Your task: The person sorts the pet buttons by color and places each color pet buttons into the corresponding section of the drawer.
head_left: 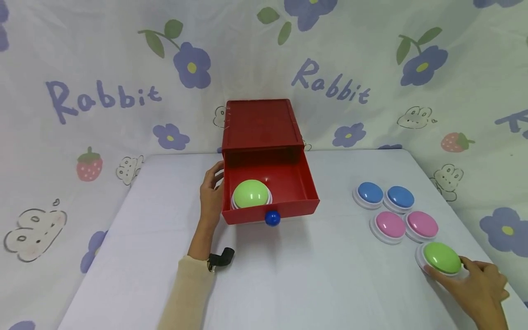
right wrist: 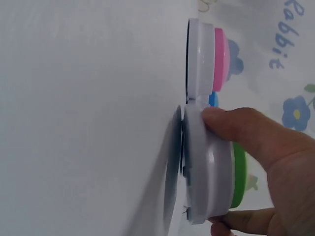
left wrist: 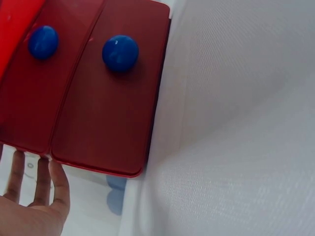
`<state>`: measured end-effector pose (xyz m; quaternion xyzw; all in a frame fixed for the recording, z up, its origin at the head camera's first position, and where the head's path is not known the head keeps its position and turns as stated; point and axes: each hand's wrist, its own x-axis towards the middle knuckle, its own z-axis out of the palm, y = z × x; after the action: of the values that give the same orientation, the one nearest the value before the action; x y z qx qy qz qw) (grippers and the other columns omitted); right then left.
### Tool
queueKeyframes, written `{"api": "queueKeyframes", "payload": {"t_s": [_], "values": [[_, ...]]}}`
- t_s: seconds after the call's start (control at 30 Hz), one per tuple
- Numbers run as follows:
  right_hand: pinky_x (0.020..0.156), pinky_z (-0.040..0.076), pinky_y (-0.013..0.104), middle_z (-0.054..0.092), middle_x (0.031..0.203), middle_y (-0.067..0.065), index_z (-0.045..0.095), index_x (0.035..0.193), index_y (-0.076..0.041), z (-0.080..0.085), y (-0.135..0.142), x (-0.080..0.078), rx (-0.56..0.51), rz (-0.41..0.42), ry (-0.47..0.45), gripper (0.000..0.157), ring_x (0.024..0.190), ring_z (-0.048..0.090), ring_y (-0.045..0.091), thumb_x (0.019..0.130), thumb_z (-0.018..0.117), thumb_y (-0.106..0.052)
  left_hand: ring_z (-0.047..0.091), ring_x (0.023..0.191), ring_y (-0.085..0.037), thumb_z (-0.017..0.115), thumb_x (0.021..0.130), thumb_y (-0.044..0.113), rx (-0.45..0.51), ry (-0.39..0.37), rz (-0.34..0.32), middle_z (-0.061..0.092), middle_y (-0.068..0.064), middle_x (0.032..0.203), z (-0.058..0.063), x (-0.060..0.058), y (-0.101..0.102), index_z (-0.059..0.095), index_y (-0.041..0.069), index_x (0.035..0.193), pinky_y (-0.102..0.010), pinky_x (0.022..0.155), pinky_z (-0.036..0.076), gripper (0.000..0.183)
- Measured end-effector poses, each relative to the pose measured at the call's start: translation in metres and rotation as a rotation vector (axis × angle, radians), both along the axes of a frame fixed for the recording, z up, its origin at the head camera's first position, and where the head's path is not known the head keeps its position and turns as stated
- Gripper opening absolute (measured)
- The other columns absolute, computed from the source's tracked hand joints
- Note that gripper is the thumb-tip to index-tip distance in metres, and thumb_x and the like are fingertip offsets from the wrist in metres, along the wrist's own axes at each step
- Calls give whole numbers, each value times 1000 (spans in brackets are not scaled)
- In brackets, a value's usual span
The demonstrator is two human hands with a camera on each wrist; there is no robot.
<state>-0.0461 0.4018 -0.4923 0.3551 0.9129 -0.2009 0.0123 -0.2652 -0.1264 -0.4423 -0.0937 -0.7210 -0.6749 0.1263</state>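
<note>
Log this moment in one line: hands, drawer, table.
left hand: at side of red cabinet | right hand: grips green button | open drawer: second green button inside | table: two blue buttons, two pink buttons

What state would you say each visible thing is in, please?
Top drawer, open
Lower drawers, shut
Green button in top drawer, dome up
Other green button, held by right grip
Two blue buttons, dome up on table
Two pink buttons, dome up on table
Left grip, beside red cabinet
</note>
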Motion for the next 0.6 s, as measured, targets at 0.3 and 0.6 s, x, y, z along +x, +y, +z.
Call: {"api": "queueKeyframes", "payload": {"t_s": [0.3, 0.6], "values": [[98, 15, 74, 20, 128, 41, 32, 143, 17, 15, -15, 2, -5, 29, 140, 107, 127, 15, 55, 79, 80, -53, 49, 131, -23, 61, 100, 21, -10, -1, 9, 48, -3, 147, 1, 2, 1, 46, 14, 150, -36, 100, 50, 52], [91, 17, 73, 29, 123, 37, 44, 136, 16, 36, -29, -7, 34, 142, 288, 97, 124, 20, 55, 76, 83, -49, 49, 132, -23, 61, 100, 21, -18, -6, 18, 48, -3, 147, 3, 2, 0, 44, 11, 150, -38, 100, 50, 53]]}}
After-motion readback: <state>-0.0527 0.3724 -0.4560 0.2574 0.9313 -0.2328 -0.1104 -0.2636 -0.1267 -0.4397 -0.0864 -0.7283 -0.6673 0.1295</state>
